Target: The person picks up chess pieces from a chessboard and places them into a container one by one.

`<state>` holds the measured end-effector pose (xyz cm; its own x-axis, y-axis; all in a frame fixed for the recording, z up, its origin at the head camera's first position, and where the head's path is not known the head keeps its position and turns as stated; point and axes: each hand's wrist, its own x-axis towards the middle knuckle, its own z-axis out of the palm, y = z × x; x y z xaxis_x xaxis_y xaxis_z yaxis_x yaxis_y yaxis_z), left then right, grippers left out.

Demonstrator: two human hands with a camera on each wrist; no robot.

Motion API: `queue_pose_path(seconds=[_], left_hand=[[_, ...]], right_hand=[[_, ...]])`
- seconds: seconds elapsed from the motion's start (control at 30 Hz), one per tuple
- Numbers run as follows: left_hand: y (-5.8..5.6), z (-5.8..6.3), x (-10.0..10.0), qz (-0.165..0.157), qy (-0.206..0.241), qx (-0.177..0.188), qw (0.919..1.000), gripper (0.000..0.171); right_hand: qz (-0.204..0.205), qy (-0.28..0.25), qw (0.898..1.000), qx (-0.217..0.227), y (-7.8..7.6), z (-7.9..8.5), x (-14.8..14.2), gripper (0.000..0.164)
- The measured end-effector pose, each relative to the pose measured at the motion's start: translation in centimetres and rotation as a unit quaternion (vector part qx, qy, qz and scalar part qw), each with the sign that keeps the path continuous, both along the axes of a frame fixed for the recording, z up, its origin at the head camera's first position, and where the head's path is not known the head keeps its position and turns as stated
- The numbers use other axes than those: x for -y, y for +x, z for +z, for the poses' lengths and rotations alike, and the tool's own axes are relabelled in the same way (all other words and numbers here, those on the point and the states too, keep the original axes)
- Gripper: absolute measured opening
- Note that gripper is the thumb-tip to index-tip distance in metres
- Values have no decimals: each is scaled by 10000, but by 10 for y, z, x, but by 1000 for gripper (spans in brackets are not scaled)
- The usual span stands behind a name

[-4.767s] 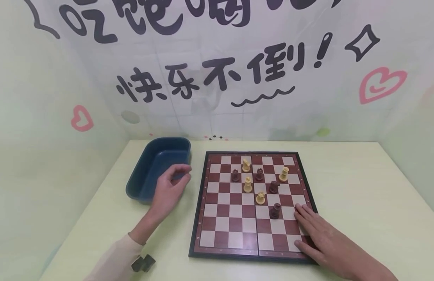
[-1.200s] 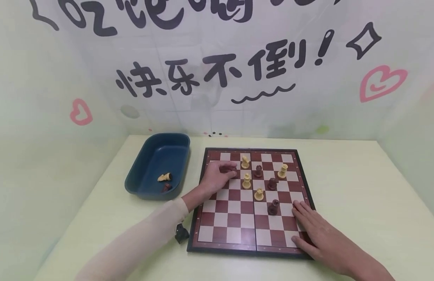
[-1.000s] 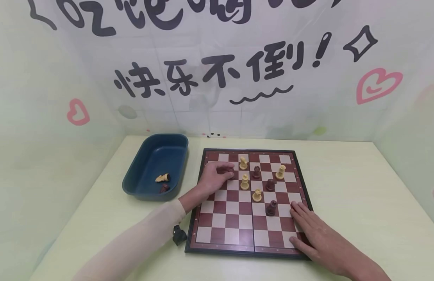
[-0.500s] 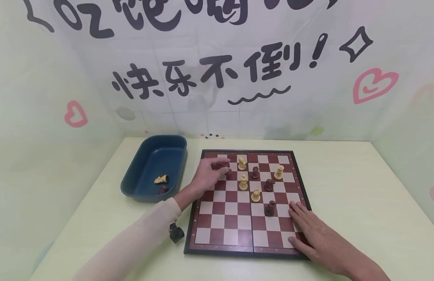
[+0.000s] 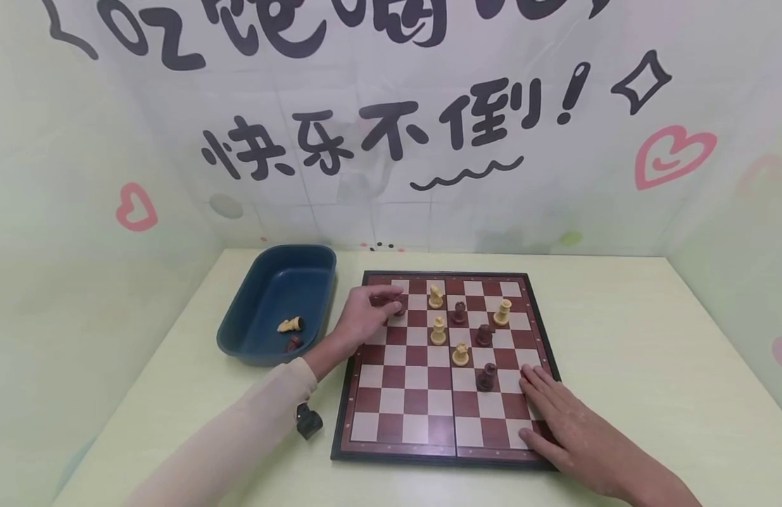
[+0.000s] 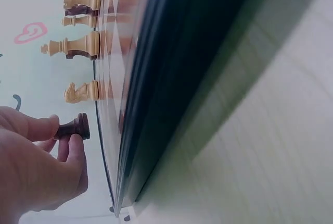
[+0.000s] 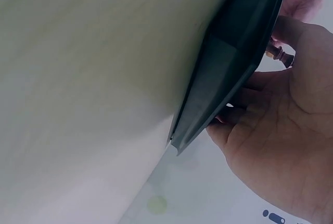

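Note:
In the head view, my left hand is over the far left part of the chessboard. It pinches a dark brown chess piece between thumb and fingers, base toward the board. The left wrist view shows a small gap under that base; the piece's top is hidden in the hand. My right hand rests on the board's near right edge, fingers straight. Several pieces stand upright, among them a light knight, a light king, a light rook and a dark piece.
A blue plastic tray stands left of the board. Inside it lie a light chess piece on its side and a dark reddish piece. A printed white backdrop hangs behind the table.
My left hand has gone from beside the tray to the board, gripped the dark chess piece and shifted left with it, off its earlier square. The right hand stays at the board's edge.

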<state>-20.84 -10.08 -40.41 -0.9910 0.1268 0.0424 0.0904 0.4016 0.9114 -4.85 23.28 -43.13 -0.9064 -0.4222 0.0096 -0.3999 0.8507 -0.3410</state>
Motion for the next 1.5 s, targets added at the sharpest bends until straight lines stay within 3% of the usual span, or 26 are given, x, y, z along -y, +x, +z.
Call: queue_pose_path(seconds=[0.4, 0.9, 1.2, 1.5], left_hand=[[-1, 11, 15, -85, -340, -560, 9978, 26], [-4, 13, 36, 133, -231, -456, 9986, 29], [-5, 20, 52, 465, -163, -450, 9978, 28], [-4, 27, 66, 626, 183, -479, 9967, 27]], right_hand=[[29, 1, 10000, 77, -1, 6, 1, 77], [169, -30, 9998, -80, 1, 5, -2, 71], [197, 109, 9997, -105, 1, -1, 4, 71], [182, 26, 9998, -73, -8, -1, 5, 72]])
